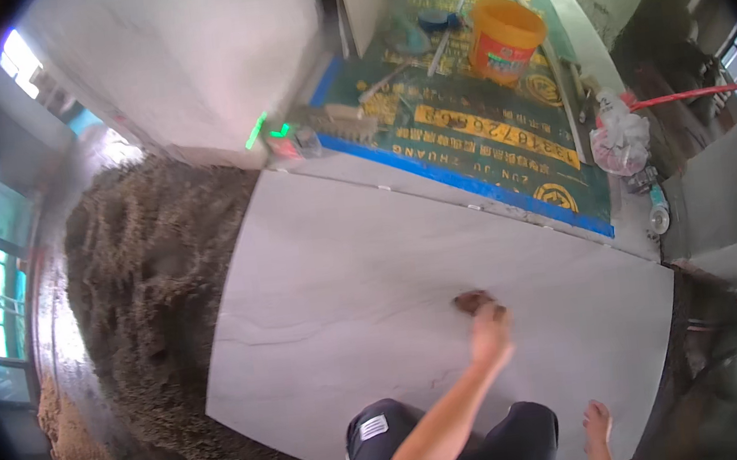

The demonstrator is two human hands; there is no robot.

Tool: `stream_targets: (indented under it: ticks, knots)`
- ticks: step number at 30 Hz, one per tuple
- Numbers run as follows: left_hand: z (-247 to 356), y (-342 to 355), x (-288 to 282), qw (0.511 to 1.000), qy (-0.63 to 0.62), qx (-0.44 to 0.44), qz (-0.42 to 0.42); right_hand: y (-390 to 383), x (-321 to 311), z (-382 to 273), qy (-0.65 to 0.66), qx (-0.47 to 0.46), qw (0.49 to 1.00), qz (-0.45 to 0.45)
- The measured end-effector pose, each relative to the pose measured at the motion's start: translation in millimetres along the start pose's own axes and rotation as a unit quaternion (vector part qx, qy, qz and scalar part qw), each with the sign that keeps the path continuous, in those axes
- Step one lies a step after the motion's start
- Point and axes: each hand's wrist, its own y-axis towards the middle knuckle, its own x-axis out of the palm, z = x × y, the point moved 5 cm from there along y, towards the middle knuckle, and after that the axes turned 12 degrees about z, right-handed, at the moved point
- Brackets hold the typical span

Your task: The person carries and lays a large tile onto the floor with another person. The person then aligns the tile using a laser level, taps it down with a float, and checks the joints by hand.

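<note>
A large pale grey tile (pixel 318 262) with faint veins lies flat before me, and my knees are at its near side. My left hand (pixel 492 338) reaches out over its middle, closed on a dark brown sponge (pixel 473 301) pressed to the surface. Part of the sponge is covered by the fingers. To the right of my knees, my right hand (pixel 597 421) rests on the tile near its edge, fingers stretched out, holding nothing that I can see.
Damp grey-brown mortar (pixel 158 279) spreads left of the tile. Beyond its far edge lies a green protective sheet (pixel 378 153) edged with blue tape, bearing an orange bucket (pixel 505 36) and several tools. A plastic bag (pixel 620 141) and spray can (pixel 659 213) stand far right.
</note>
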Motion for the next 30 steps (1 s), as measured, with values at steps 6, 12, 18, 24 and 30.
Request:
stream_targets:
  ticks: [6, 12, 18, 24, 30]
  knots:
    - [15.7, -19.2, 94.2, 0.961, 0.113, 0.230, -0.100, 48.7, 123.1, -68.2, -0.190, -0.193, 0.962, 0.026]
    - [-96.0, 129.8, -84.4, 0.931, 0.302, 0.177, 0.109, 64.3, 246.1, -126.4, -0.283, -0.249, 0.904, 0.202]
    - [-273.8, 35.6, -394.6, 0.854, 0.389, -0.002, 0.346, 42.6, 273.7, -147.8, -0.307, -0.350, 0.814, 0.346]
    - [-324.8, -216.3, -420.7, 0.757, 0.356, -0.358, 0.416, 37.3, 270.0, -149.9, -0.266, -0.388, 0.800, 0.372]
    - [-239.0, -153.2, -310.6, 0.891, 0.370, -0.092, 0.245, 13.5, 271.0, -169.1, -0.334, -0.308, 0.835, 0.310]
